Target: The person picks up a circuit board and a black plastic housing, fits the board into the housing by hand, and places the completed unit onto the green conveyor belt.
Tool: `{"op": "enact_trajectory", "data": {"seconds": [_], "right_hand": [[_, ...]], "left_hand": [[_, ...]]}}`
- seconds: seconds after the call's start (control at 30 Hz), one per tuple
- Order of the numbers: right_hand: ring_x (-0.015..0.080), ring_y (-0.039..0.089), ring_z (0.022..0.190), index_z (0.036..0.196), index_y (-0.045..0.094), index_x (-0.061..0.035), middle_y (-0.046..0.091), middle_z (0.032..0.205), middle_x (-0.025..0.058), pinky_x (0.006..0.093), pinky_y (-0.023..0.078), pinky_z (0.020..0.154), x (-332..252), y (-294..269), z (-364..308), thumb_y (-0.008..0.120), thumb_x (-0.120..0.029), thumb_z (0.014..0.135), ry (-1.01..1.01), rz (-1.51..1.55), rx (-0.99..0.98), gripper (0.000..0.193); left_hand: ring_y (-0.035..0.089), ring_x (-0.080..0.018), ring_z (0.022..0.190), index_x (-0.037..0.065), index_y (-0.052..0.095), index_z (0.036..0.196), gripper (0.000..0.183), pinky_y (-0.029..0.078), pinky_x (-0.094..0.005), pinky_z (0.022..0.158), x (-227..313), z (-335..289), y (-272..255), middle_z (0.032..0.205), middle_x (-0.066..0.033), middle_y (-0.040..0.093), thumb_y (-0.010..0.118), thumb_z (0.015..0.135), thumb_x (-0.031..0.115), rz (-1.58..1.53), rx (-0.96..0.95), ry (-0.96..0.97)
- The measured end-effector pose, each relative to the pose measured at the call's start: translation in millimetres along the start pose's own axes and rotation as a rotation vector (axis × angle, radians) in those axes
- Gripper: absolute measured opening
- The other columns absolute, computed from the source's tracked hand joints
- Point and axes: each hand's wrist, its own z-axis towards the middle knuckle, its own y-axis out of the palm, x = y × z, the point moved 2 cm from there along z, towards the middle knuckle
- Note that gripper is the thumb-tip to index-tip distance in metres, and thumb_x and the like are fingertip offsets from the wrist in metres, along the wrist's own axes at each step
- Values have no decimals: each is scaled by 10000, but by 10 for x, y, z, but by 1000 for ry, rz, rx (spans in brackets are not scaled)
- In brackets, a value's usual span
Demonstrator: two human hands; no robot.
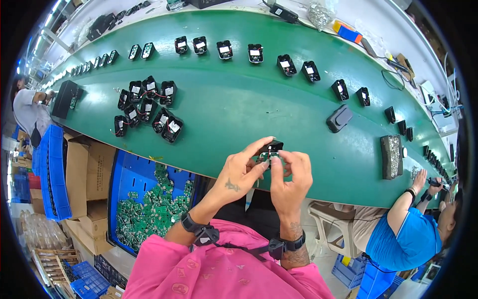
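Over the near edge of the green bench, both my hands meet at a small black plastic housing. My left hand is closed around the housing from the left, thumb toward me. A small green circuit board shows at its opening, between the fingertips. From the right, my right hand pinches at the board with thumb and fingers; the exact contact is partly hidden. Left of my hands, several open black housings with white labels and red wires stand in a cluster.
A row of black housings curves along the bench. A closed black case and a dark foam-like block lie to the right. Below left, a blue bin holds many green boards. Co-workers sit at right and far left.
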Motion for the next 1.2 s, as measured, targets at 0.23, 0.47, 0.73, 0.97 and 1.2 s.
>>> {"op": "enact_trajectory", "data": {"seconds": [0.23, 0.47, 0.73, 0.97, 1.2], "right_hand": [[97, 589, 720, 972, 680, 3, 616, 928, 56, 235, 464, 594, -68, 19, -59, 699, -7, 879, 132, 378, -102, 96], [214, 610, 668, 922, 666, 16, 626, 847, 111, 313, 477, 578, -283, -56, -124, 681, -7, 880, -20, 148, -110, 50], [320, 618, 762, 934, 628, -6, 623, 885, 142, 402, 505, 640, -350, -39, -399, 673, 5, 860, -331, -52, 20, 87], [311, 614, 764, 943, 625, -11, 622, 898, 145, 384, 495, 640, -526, -103, -492, 661, -10, 887, -282, 66, -27, 66], [286, 580, 744, 961, 591, -2, 592, 881, 143, 363, 469, 632, -720, -240, -610, 605, -10, 928, -252, 45, -10, 37]], "left_hand": [[597, -199, 644, 68, 480, 1444, 558, 499, -333, 608, 222, -208, 56, 1011, -202, 655, 608, 904, 9, 321, 42, 168], [656, -151, 815, 75, 446, 1477, 599, 536, -300, 671, 305, -412, 33, 1168, -210, 641, 596, 902, 0, 442, 32, 306], [593, -163, 651, 51, 480, 1407, 536, 511, -321, 622, 179, -622, 77, 935, -162, 629, 620, 889, 53, 198, 114, 159], [683, -161, 857, 38, 476, 1416, 515, 555, -300, 748, 259, -810, 36, 1097, -176, 664, 634, 926, 41, 34, 215, 187], [675, -175, 1032, -5, 453, 1431, 526, 564, -297, 839, 429, -1013, 107, 1207, -165, 649, 639, 939, 10, 212, 286, 379]]}}
